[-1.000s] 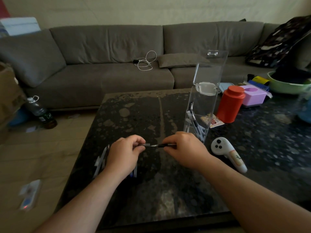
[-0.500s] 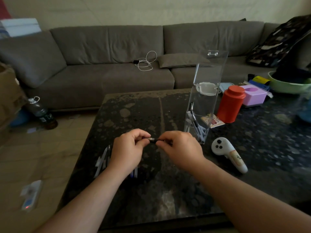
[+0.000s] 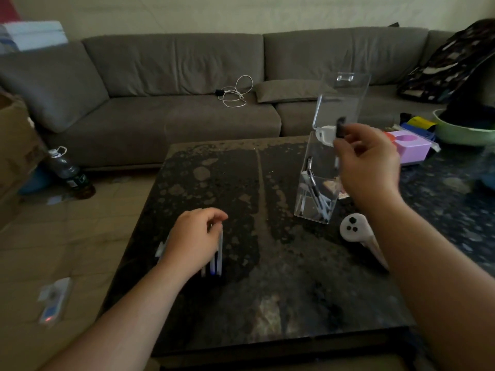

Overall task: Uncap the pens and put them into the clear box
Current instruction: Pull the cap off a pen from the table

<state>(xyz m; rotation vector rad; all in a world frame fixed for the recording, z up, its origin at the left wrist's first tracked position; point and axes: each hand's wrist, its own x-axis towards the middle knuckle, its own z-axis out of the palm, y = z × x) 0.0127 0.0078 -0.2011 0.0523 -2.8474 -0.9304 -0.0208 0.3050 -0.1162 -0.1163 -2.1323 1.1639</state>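
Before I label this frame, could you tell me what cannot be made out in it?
- Head view: the pen in the right hand is blurred by motion; only its dark top shows.
- The pens on the table are partly covered by the left hand; their count and that hand's grip are unclear.
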